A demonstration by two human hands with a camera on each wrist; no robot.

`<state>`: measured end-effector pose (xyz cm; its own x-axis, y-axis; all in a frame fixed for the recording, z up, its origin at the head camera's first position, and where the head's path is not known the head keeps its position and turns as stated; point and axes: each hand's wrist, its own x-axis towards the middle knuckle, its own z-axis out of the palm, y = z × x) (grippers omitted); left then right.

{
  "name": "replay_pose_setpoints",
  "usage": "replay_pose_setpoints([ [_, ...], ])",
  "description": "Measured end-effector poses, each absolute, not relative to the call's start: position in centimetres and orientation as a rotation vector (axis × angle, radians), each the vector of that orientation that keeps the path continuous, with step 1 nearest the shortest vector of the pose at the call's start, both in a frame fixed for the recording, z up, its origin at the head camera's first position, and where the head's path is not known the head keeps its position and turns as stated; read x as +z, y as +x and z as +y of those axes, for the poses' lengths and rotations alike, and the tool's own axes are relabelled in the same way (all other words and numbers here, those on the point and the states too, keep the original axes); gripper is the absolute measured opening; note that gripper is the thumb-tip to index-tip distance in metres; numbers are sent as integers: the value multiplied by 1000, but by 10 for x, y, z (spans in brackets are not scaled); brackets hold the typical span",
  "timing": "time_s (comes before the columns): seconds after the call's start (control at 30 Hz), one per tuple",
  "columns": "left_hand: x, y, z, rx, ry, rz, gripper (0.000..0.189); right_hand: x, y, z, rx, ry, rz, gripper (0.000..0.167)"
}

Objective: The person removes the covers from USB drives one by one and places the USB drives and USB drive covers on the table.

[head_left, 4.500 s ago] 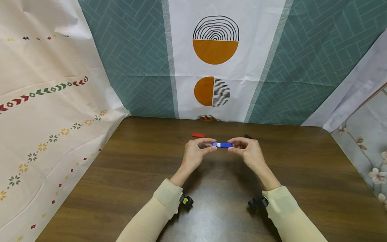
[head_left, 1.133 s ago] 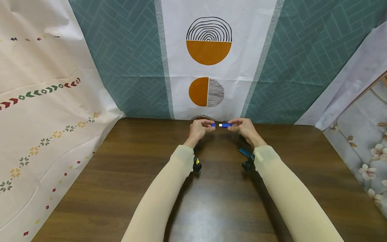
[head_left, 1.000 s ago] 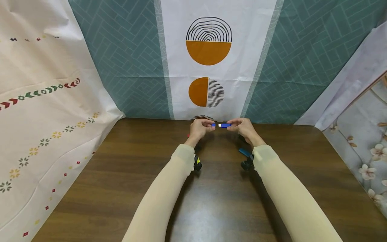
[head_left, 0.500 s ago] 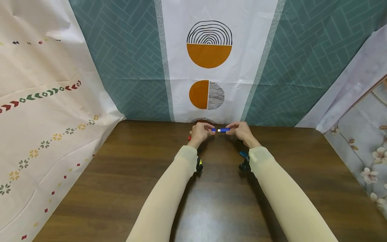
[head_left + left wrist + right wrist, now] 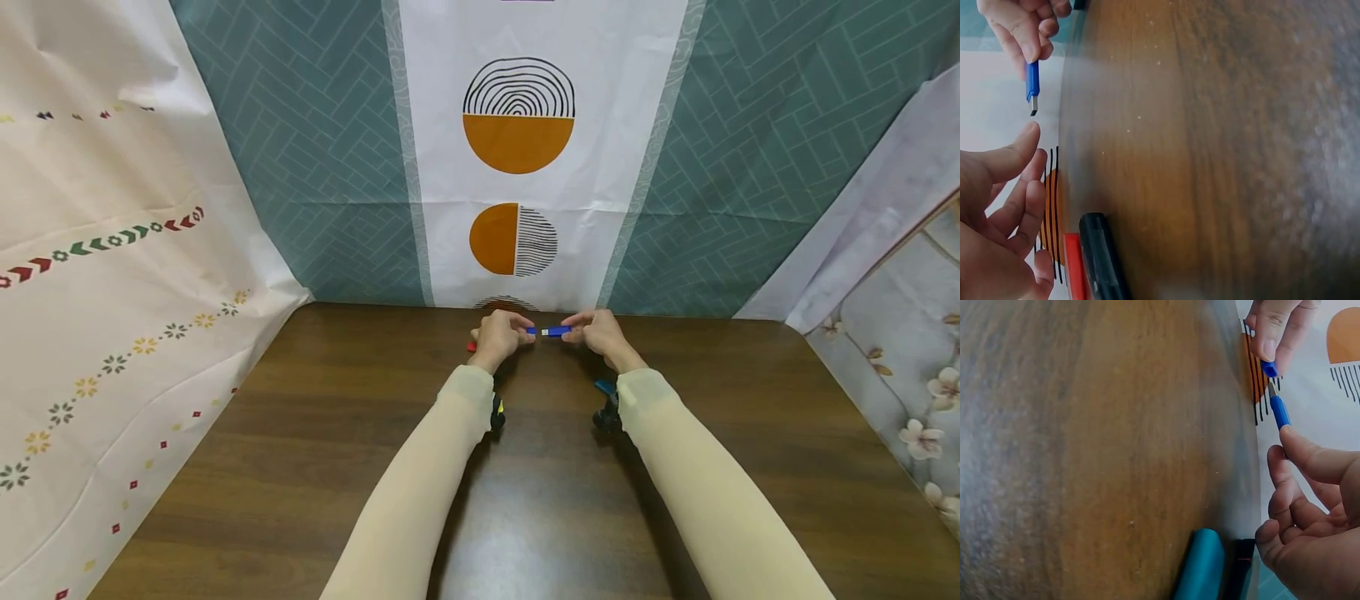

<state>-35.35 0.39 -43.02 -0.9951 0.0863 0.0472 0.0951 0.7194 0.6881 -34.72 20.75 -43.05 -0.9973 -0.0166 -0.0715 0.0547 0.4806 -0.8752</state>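
Observation:
My right hand (image 5: 600, 333) pinches a blue USB flash drive (image 5: 557, 331) between thumb and fingertips, its metal plug (image 5: 1273, 390) pointing left. Opposite it, my left hand (image 5: 498, 336) pinches a small blue cap (image 5: 1269, 368), its hollow end facing the plug. A narrow gap separates cap and plug in the head view. In the left wrist view the left thumb and fingers hide the cap, while the drive (image 5: 1033, 81) shows above them. Both hands are held toward the far edge of the table, close to the wall cloth.
Behind the left hand lies a red stick-shaped thing (image 5: 1075, 265) beside a black one (image 5: 1102, 256). A teal oblong thing (image 5: 1202, 562) and a dark one (image 5: 1242, 569) lie near the right wrist. A patterned cloth (image 5: 517, 158) hangs behind the brown table (image 5: 540, 500).
Since the oldest frame both hands have moved farther forward, and cap and drive have come apart. Over the last second the gap between them has narrowed slightly; both remain pinched.

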Motion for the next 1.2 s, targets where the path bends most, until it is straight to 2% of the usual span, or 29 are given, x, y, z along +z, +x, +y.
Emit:
replay_pose_setpoints([
  [0.47, -434, -358, 8, -1079, -148, -2986, 17, -437, -348, 204, -1357, -18, 2763, 24],
  [1.2, -435, -353, 7, -1056, -165, -3002, 15, -440, -346, 199, -1229, -75, 2839, 21],
])
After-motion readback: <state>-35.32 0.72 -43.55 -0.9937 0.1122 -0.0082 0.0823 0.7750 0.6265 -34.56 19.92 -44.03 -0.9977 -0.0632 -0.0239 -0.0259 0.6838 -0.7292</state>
